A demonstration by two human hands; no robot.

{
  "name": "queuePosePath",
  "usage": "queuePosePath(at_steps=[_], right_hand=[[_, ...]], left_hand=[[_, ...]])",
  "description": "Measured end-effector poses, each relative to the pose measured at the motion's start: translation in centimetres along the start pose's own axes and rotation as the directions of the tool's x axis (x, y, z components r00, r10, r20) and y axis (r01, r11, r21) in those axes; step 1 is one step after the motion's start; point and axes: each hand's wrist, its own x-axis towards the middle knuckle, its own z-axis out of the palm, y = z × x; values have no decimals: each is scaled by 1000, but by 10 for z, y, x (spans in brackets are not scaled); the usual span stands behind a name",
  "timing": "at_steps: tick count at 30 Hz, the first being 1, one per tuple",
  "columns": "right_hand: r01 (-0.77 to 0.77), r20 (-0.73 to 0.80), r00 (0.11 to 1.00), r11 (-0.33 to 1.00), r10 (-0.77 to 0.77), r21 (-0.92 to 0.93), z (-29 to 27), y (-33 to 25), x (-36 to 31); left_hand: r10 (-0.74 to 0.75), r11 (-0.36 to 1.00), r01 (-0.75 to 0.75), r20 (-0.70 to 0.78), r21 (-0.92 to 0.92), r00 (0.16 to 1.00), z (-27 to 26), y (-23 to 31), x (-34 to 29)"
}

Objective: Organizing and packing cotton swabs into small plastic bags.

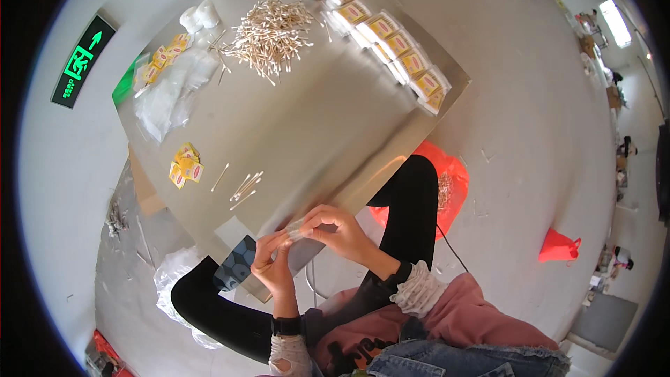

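Note:
Over the table's near edge, my left hand (273, 264) and my right hand (343, 234) pinch a small clear plastic bag (294, 229) from both sides. Whether anything lies in the bag is too small to tell. Just beyond it, a few loose cotton swabs (246, 187) rest on the table (300, 129), with a single swab (220, 176) to their left. A small heap of yellow printed cards (186, 166) sits farther left. Close to my left hand are a pale flat sheet (233, 232) and a dark patterned flat object (236, 265).
A large swab pile (271, 35) occupies the far table. Filled bags with yellow cards (396, 43) line the right edge. Clear bags (171, 98), more cards (166, 56) and white rolls (199, 17) lie at left. A red bag (450, 192) stands beside my leg.

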Motion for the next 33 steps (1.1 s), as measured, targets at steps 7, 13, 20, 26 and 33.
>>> queuePosePath(at_steps=[7, 13, 20, 26, 33], right_hand=[[52, -3, 999, 990, -53, -131, -32, -29, 20], [-185, -434, 861, 959, 264, 215, -119, -13, 60], [-138, -671, 722, 986, 167, 96, -223, -14, 73], [-323, -715, 656, 946, 240, 21, -242, -21, 50], [-178, -760, 619, 978, 197, 109, -274, -27, 52]], left_hand=[[-5, 1000, 4, 68, 9, 998, -14, 22, 10], [-178, 984, 178, 12, 11, 984, -38, 12, 8], [-183, 967, 142, 193, 210, 964, -30, -9, -13], [41, 935, -64, 76, 348, 996, -15, -25, 1], [278, 828, -290, 98, 479, 956, -7, -19, 1]])
